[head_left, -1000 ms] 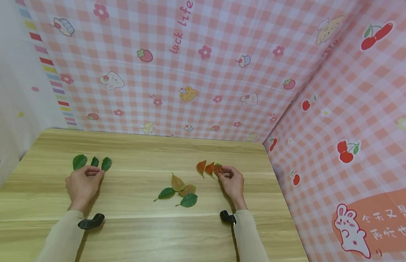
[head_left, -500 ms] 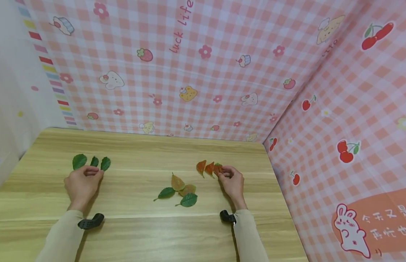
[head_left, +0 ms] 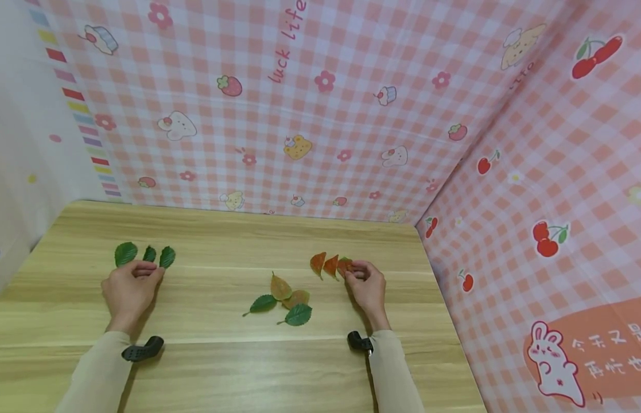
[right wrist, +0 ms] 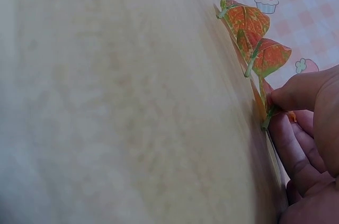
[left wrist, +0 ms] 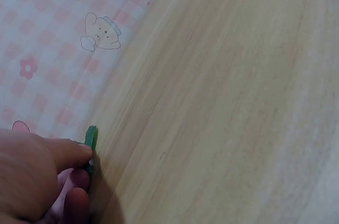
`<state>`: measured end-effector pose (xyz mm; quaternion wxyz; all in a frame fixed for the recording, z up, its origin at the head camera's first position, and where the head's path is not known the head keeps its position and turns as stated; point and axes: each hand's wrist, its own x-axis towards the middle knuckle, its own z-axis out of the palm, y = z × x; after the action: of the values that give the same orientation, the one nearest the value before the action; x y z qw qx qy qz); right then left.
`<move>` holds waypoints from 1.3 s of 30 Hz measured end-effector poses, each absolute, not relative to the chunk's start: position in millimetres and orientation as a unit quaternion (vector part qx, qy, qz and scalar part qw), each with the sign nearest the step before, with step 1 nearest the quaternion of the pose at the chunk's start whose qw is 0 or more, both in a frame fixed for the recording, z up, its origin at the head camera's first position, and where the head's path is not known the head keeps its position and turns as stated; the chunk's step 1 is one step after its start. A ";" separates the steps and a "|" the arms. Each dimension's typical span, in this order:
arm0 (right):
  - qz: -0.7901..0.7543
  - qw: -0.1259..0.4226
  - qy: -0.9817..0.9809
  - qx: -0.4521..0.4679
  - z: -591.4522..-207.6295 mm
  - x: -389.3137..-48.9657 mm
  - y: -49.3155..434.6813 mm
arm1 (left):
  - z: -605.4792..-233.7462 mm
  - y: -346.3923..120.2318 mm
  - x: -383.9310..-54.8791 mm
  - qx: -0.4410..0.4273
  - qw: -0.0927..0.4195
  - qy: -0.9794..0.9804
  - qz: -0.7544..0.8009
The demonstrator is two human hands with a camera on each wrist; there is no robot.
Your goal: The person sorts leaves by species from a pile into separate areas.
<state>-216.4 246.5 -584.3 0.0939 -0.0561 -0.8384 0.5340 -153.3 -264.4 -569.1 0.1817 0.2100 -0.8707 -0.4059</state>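
Left hand (head_left: 131, 289): fingers bent, thumb and forefinger pinching the near end of a dark green leaf (head_left: 167, 257), the rightmost of three.
Right hand (head_left: 368, 287): fingers curled, thumb and forefinger pinching an orange-red leaf (head_left: 344, 266) at the right end of its row.
Middle cluster: two small green leaves (head_left: 298, 315) and two yellow-brown leaves (head_left: 280, 287), partly overlapping, lie between the hands, nearer the right one; both green stems point left.
Green row: two other dark leaves (head_left: 126, 254) sit just left of the pinched one, their lower parts hidden behind the left hand.
Orange row: two more orange leaves (head_left: 317, 265) line up just left of the held one.
Room and edges: a broad stretch of surface (head_left: 222, 367) separates the two rows; its right edge slants past the right hand, and its far edge, beyond both rows, meets checked cloth (head_left: 299, 86).
Left wrist view: a leaf edge-on between finger and thumb; the head view gives its face instead.
Right wrist view: green stems and curved, veined blades, too small to read from the head.
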 end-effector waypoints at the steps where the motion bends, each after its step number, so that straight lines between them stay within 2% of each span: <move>1: 0.535 0.094 -0.838 -0.055 -584.5 -216.6 246.6 | -569.1 -264.6 -153.1 0.211 0.180 -0.871 -0.406; 39: 0.546 0.107 -0.830 -0.037 -588.4 -217.6 248.0 | -569.4 -263.9 -151.3 0.209 0.183 -0.872 -0.404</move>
<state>-217.6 248.0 -588.4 0.1074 -0.0372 -0.8298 0.5464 -151.3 -263.9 -569.4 0.1826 0.2093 -0.8715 -0.4041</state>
